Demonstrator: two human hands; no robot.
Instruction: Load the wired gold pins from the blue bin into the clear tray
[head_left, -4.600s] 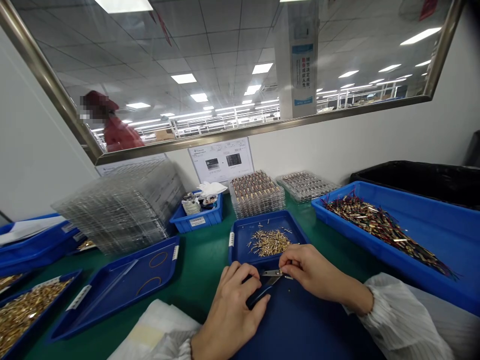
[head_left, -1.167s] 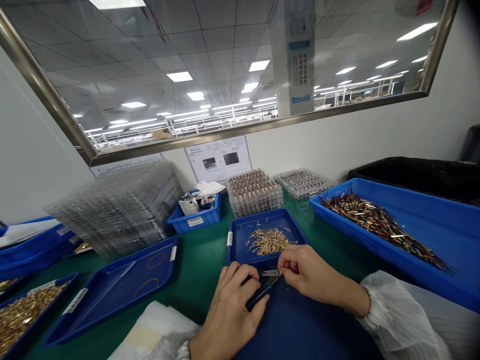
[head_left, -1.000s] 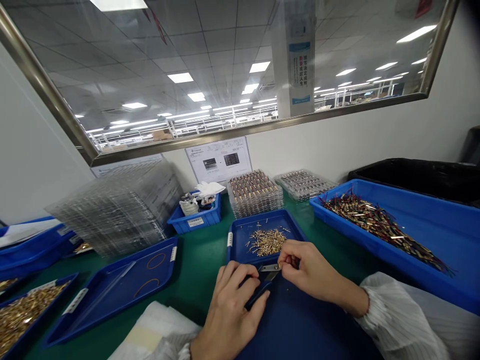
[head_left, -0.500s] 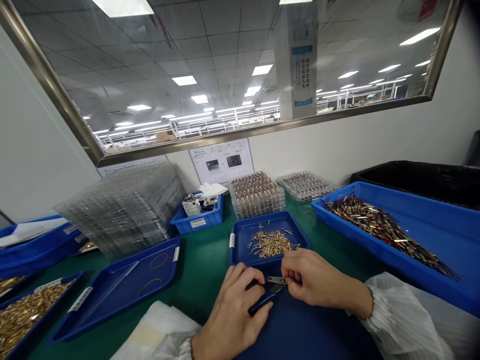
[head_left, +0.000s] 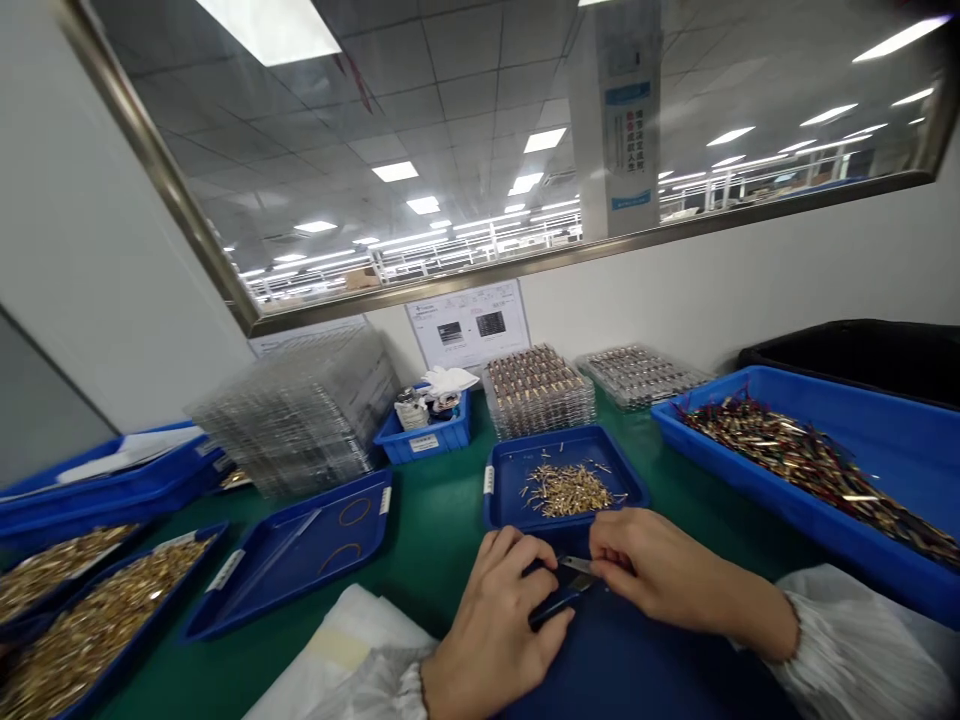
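My left hand [head_left: 499, 615] is closed around the dark blue handles of small pliers [head_left: 579, 582], whose metal jaws point right. At the jaws' tip my right hand [head_left: 652, 565] has its thumb and fingers pinched together. What those fingers hold is too small and hidden to make out. Just beyond both hands is a blue tray [head_left: 491, 508] with a heap of small gold-coloured metal pins [head_left: 570, 490]. Below the hands lies a dark blue surface [head_left: 630, 660].
At right stands a large blue bin [head_left: 900, 420] of wired metal parts [head_left: 795, 460]. Clear plastic tray stacks [head_left: 300, 420] rise at back left. A blue tray [head_left: 292, 560] holds two thin rings. Gold-coloured parts [head_left: 112, 620] fill trays at left. White cloth [head_left: 360, 640] lies near my left sleeve.
The whole view has shifted, so things appear farther right. My right fingers stay pinched at the jaws, and my left hand keeps its hold on the pliers.
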